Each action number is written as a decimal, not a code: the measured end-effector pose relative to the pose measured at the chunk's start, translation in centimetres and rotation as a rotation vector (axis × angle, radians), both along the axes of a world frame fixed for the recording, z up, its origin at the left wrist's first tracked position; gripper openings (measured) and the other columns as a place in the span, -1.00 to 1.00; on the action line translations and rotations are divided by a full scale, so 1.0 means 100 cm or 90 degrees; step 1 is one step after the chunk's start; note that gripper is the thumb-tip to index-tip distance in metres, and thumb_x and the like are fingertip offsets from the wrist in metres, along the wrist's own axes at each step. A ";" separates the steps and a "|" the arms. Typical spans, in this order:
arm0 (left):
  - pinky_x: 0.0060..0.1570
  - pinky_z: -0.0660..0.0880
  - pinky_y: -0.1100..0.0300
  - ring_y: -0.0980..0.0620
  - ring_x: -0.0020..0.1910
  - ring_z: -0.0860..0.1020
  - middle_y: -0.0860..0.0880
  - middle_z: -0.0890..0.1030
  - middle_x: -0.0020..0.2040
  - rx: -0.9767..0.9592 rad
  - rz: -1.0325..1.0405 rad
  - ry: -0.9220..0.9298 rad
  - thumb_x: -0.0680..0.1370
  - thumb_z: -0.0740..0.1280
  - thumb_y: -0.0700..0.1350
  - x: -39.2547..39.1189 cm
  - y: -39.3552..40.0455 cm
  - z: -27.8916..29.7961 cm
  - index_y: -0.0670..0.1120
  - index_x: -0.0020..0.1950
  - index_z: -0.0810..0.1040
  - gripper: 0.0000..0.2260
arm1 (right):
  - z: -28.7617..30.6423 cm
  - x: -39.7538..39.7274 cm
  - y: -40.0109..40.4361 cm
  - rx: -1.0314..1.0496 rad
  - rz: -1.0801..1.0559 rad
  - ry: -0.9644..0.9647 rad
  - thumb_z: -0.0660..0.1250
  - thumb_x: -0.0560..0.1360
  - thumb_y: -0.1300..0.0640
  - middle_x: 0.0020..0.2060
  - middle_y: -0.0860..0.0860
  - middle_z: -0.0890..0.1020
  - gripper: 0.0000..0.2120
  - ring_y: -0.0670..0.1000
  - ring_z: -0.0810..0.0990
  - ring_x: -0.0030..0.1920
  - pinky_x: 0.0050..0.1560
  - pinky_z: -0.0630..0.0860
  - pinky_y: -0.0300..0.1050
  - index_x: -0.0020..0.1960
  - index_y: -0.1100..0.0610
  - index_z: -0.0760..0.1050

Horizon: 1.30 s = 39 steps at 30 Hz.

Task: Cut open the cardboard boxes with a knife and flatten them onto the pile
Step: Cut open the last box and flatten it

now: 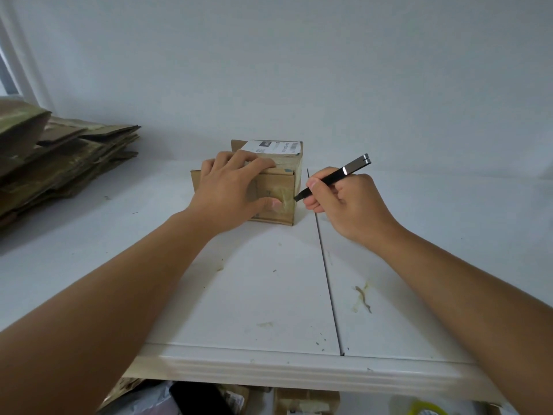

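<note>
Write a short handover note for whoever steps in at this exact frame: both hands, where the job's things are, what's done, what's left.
Left hand: lies over the cardboard box, fingers on its top, thumb on the taped front, steadying it.
Right hand: grips the black knife like a pen, tip at the box's front right edge.
The box stands closed on the white table, shipping label on top.
Pile of flattened cardboard lies far left on the table.
Done: earlier boxes flattened.
Left: slit this box's tape, open it, flatten it onto the pile.
</note>
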<state>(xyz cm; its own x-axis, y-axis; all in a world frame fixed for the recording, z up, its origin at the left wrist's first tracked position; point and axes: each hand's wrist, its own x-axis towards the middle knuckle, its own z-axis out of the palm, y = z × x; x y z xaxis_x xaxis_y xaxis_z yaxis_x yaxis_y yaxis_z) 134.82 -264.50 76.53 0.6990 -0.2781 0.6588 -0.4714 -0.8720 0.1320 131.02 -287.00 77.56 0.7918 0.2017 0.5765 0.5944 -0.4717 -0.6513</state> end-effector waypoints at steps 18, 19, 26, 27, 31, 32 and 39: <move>0.29 0.13 0.02 -0.09 0.33 0.31 0.08 0.44 0.34 0.009 -0.004 -0.001 0.43 0.37 0.34 0.001 0.001 -0.001 0.16 0.39 0.43 -0.42 | 0.012 -0.002 -0.013 0.143 0.006 0.007 0.25 0.56 0.22 -0.39 0.03 0.67 -0.79 0.01 0.68 -0.35 -0.31 0.56 -0.27 -0.22 0.09 0.56; 0.29 0.14 0.01 -0.10 0.33 0.32 0.08 0.44 0.34 0.007 -0.005 -0.003 0.43 0.38 0.33 0.002 0.002 -0.002 0.16 0.38 0.43 -0.43 | 0.011 -0.001 -0.014 0.111 0.009 0.036 0.25 0.55 0.22 -0.39 0.04 0.67 -0.79 0.02 0.68 -0.35 -0.30 0.57 -0.25 -0.22 0.11 0.56; 0.26 0.16 0.02 -0.10 0.32 0.33 0.07 0.46 0.33 0.007 0.000 -0.013 0.42 0.40 0.33 0.004 0.003 -0.004 0.16 0.38 0.45 -0.43 | -0.002 0.006 -0.007 -0.044 0.017 0.102 0.25 0.59 0.13 -0.34 -0.05 0.69 -0.83 -0.06 0.70 -0.29 -0.14 0.65 -0.08 -0.13 0.09 0.58; 0.25 0.16 0.02 -0.11 0.31 0.34 0.07 0.46 0.33 0.008 0.000 -0.015 0.42 0.40 0.33 0.004 0.003 -0.004 0.16 0.38 0.45 -0.43 | -0.003 0.006 -0.006 -0.054 0.016 0.104 0.25 0.60 0.12 -0.34 -0.06 0.69 -0.83 -0.07 0.70 -0.28 -0.13 0.65 -0.08 -0.11 0.08 0.58; 0.26 0.17 0.00 -0.12 0.30 0.35 0.06 0.47 0.32 0.008 0.001 -0.020 0.42 0.40 0.34 0.004 0.003 -0.004 0.16 0.37 0.45 -0.43 | -0.004 0.007 -0.004 -0.081 0.007 0.105 0.25 0.60 0.10 -0.33 -0.07 0.69 -0.84 -0.09 0.69 -0.27 -0.08 0.65 0.01 -0.10 0.06 0.57; 0.25 0.17 0.01 -0.12 0.30 0.35 0.06 0.47 0.32 0.007 0.002 -0.020 0.42 0.40 0.34 0.004 0.003 -0.004 0.16 0.37 0.45 -0.42 | -0.004 0.007 -0.004 -0.085 0.005 0.102 0.25 0.60 0.10 -0.33 -0.07 0.69 -0.84 -0.10 0.69 -0.27 -0.07 0.65 0.03 -0.10 0.06 0.57; 0.26 0.16 0.02 -0.11 0.31 0.34 0.07 0.45 0.33 0.010 0.008 -0.013 0.41 0.39 0.34 0.003 0.002 -0.002 0.17 0.39 0.44 -0.41 | -0.006 0.007 -0.001 -0.091 -0.004 0.069 0.23 0.61 0.08 -0.33 -0.09 0.69 -0.81 -0.12 0.69 -0.27 -0.04 0.64 0.06 -0.14 0.03 0.56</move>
<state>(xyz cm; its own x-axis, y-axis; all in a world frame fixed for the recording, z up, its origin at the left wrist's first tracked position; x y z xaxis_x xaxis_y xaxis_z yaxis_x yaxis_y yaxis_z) 135.11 -264.35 76.31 0.6893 -0.2801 0.6681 -0.4632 -0.8795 0.1092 131.73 -287.09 76.97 0.8495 0.2702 0.4531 0.5207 -0.5670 -0.6382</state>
